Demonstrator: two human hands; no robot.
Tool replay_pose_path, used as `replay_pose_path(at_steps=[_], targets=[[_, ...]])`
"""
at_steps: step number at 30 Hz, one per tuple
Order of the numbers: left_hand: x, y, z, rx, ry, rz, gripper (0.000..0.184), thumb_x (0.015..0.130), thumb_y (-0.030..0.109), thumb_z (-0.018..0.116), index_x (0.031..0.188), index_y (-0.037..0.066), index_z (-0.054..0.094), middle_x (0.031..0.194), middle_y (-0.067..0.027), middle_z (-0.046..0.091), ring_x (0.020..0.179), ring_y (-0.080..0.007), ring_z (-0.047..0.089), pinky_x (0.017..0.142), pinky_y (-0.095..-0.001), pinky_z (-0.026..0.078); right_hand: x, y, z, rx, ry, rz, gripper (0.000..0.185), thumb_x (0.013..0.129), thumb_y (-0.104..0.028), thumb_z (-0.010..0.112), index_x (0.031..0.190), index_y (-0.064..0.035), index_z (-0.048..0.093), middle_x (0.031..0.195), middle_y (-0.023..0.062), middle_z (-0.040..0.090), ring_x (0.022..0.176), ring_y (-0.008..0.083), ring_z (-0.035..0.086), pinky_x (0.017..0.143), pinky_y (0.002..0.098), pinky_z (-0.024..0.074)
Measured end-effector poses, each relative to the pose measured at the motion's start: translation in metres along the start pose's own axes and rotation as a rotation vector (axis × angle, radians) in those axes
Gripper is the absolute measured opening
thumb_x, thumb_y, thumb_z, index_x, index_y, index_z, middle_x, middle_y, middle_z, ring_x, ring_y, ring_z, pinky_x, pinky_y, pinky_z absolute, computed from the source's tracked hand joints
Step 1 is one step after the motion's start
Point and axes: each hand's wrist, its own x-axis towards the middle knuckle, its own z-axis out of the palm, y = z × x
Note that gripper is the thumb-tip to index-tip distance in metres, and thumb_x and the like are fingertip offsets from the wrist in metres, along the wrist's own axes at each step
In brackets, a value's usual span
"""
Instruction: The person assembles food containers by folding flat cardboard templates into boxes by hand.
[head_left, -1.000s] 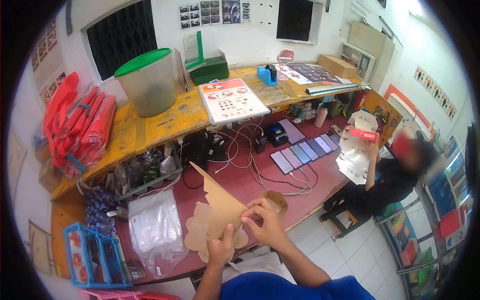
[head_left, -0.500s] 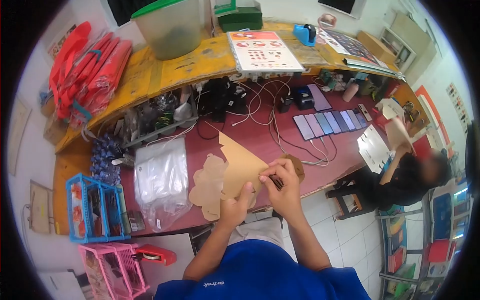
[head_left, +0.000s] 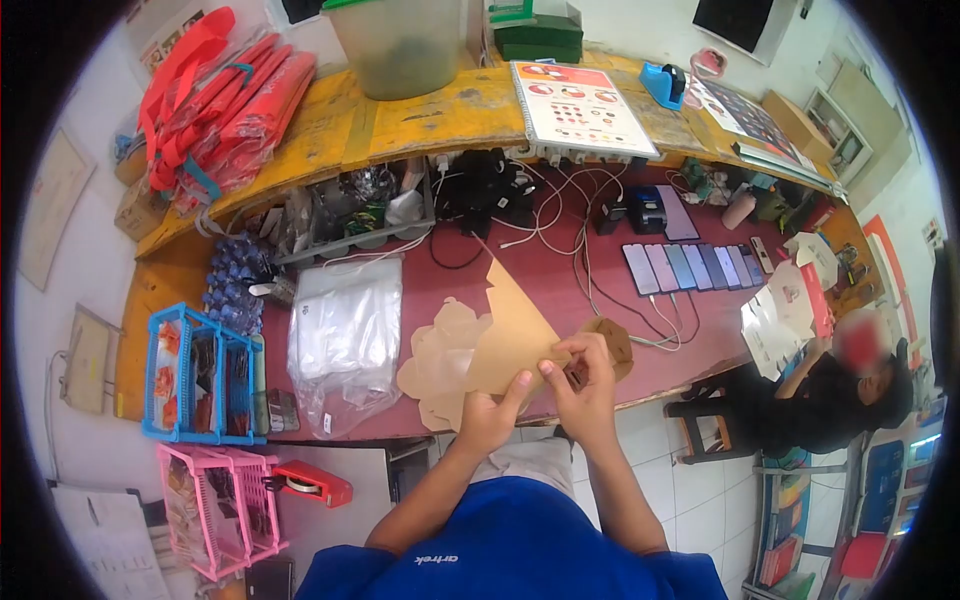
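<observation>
A brown cardboard box blank (head_left: 515, 345), partly folded, is raised above the red tabletop between my two hands. My left hand (head_left: 493, 415) grips its lower edge, thumb on top. At the right edge of the cardboard, my right hand (head_left: 585, 378) pinches the board with thumb and fingertips. Beneath and left of it lies more flat brown cardboard (head_left: 425, 362) with scalloped edges. Just behind my right hand stands a brown cardboard box (head_left: 615, 345), partly hidden by the fingers.
Left on the red table (head_left: 460, 280) lies a clear plastic-wrapped stack (head_left: 345, 325), near blue baskets (head_left: 195, 385). Several phones (head_left: 690, 268) with cables are at the right. A co-worker (head_left: 810, 400) sits at the far right, handling white and red cardboard. A yellow shelf (head_left: 420, 120) spans the back.
My head view has shifted, so the table appears farther right. Both hands keep their hold on the cardboard. The co-worker's cardboard has changed position.
</observation>
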Motion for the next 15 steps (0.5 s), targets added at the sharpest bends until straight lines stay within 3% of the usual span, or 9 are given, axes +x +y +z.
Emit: replay_pose_path(at_steps=[6, 8, 11, 15], targets=[[0.002, 0.017, 0.004, -0.064, -0.017, 0.003, 0.025, 0.102, 0.009, 0.067, 0.125, -0.002, 0.066, 0.116, -0.0055, 0.07, 0.104, -0.0116, 0.065, 0.089, -0.0275, 0.053, -0.003, 0.01, 0.003, 0.071, 0.009, 0.038, 0.033, 0.09, 0.001, 0.077, 0.114, -0.005, 0.055, 0.102, -0.0004, 0.055, 0.087, 0.0085, 0.049, 0.08, 0.0232, 0.0449], [0.001, 0.015, -0.002, 0.056, -0.03, -0.028, 0.026, 0.1, 0.005, 0.069, 0.124, -0.002, 0.066, 0.115, -0.0062, 0.071, 0.105, -0.0125, 0.066, 0.089, -0.0281, 0.054, -0.006, 0.013, 0.005, 0.101, 0.007, 0.064, 0.035, 0.09, 0.001, 0.078, 0.115, -0.0051, 0.055, 0.1, -0.0009, 0.056, 0.087, 0.0083, 0.049, 0.08, 0.0232, 0.0447], [-0.001, 0.01, -0.009, -0.089, -0.003, -0.028, 0.027, 0.098, 0.004, 0.071, 0.124, -0.002, 0.066, 0.115, -0.0065, 0.072, 0.105, -0.0132, 0.067, 0.089, -0.0285, 0.054, -0.009, 0.016, 0.01, 0.088, 0.009, 0.032, 0.037, 0.086, -0.001, 0.082, 0.112, -0.0046, 0.056, 0.097, 0.0005, 0.057, 0.087, 0.01, 0.05, 0.079, 0.0251, 0.0452], [-0.011, -0.004, -0.026, -0.035, 0.051, -0.077, 0.03, 0.097, 0.004, 0.072, 0.125, -0.002, 0.065, 0.117, -0.0075, 0.071, 0.105, -0.0142, 0.068, 0.089, -0.029, 0.055, -0.009, 0.01, 0.017, 0.026, 0.018, -0.072, 0.028, 0.083, -0.008, 0.084, 0.1, -0.0031, 0.062, 0.092, 0.0029, 0.056, 0.081, 0.0146, 0.052, 0.075, 0.0278, 0.0442]])
